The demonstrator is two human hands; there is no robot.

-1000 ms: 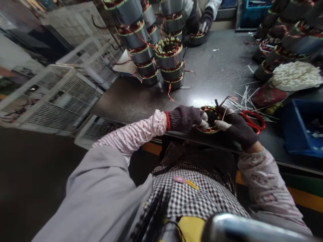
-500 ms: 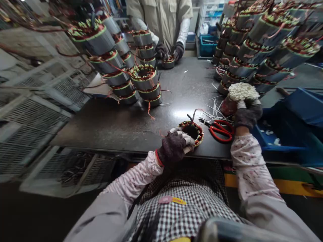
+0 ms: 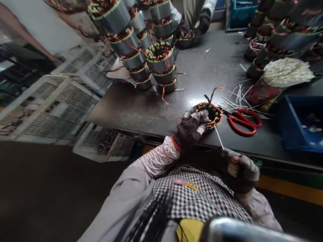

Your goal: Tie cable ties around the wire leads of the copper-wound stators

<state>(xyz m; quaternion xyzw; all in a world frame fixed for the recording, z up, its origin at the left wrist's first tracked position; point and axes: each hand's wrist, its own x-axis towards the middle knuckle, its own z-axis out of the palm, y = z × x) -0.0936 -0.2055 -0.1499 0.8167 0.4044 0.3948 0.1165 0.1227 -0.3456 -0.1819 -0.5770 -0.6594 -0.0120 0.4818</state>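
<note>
A wound motor stator [image 3: 217, 116], with a ring of copper coils and a dark lead sticking up, lies near the table's front edge. My left hand [image 3: 191, 127], in a dark glove with pale fingertips, grips its left side, some fingers reaching into the bore. My right hand [image 3: 242, 169] is closed below the table edge, pinching one end of a thin white cable tie [image 3: 218, 136]. The tie's other end meets the coils at the stator's near rim; whether it passes through is too small to tell. Red-handled scissors [image 3: 244, 123] lie to the stator's right.
Loose cable ties [image 3: 238, 95] are scattered behind the scissors, beside a bundle of ties [image 3: 287, 72] in a red holder. A blue bin [image 3: 290, 134] stands right. Stacked stators [image 3: 161, 62] rise at the left. Across the table, a co-worker's gloved hands [image 3: 204, 22] handle another stator.
My right hand has left the bundle of ties and come down to the stator's near side with a tie in it. My left fingers now reach into the bore. The whole view has shifted.
</note>
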